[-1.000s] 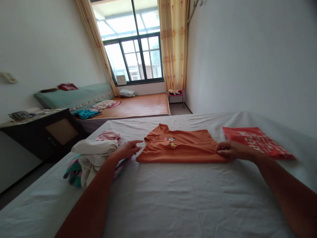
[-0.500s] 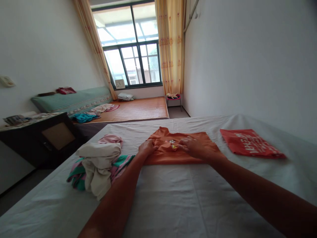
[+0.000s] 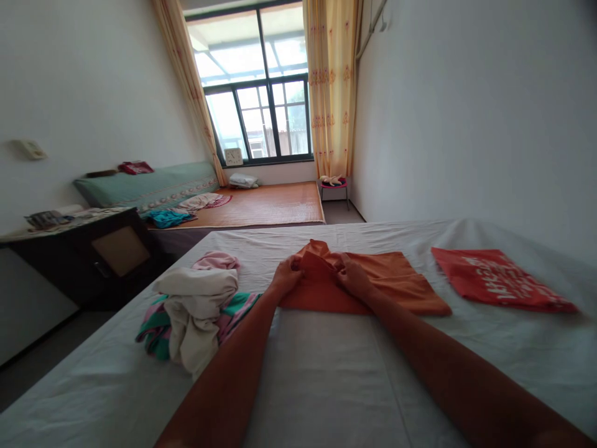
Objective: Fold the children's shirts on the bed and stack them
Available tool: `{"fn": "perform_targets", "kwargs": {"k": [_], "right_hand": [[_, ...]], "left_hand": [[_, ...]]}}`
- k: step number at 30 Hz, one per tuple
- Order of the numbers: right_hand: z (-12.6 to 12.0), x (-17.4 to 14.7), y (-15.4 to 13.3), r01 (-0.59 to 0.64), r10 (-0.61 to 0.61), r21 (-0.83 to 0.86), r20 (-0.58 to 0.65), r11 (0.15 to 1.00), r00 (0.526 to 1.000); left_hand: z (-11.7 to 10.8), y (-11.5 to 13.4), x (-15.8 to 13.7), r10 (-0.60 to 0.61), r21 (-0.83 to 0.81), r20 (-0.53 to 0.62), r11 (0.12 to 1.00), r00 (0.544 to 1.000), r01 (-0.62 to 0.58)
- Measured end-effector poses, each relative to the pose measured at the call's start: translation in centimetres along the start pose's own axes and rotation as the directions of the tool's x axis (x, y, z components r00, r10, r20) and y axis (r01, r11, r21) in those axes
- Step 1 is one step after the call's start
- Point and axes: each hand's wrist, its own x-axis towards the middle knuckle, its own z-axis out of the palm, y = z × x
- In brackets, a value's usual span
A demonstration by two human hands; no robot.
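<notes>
Since a moment ago, your left hand and right hand pinch and lift the orange shirt's left end off the bed; soft, light cloth—grip its edges.

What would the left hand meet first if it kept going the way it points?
The left hand already grips the orange shirt; beyond that, probably bare white bedsheet, though depth is unclear.

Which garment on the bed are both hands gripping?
The orange shirt in the middle: left hand and right hand pinch its raised fold. The red one and the pile lie untouched.
</notes>
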Motion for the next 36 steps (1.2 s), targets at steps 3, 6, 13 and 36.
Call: {"fn": "perform_targets", "kwargs": {"k": [3,6,13,36], "right_hand": [[-0.4,0.0,0.2,0.093,-0.091,-0.022,0.059,0.995,0.994],[-0.9,-0.1,0.1,0.161,-0.154,-0.032,0.162,0.986,0.975],[-1.9,-0.3,-0.6,0.062,-0.063,-0.123,-0.009,0.990,0.998],[-7.6,-0.9,0.7,0.035,0.097,-0.486,0.244,0.873,0.965]], "left_hand": [[-0.5,-0.3,-0.1,-0.007,0.057,0.067,0.998,0.998,0.003],[-1.4,-0.3,-0.3,-0.023,0.244,0.221,0.969,0.975,-0.033],[-1.9,1.9,-0.1,-0.077,0.629,0.025,0.776,0.997,0.044],[4.4,1.7,-2.9,-0.187,0.793,0.208,0.607,0.960,-0.054]]}}
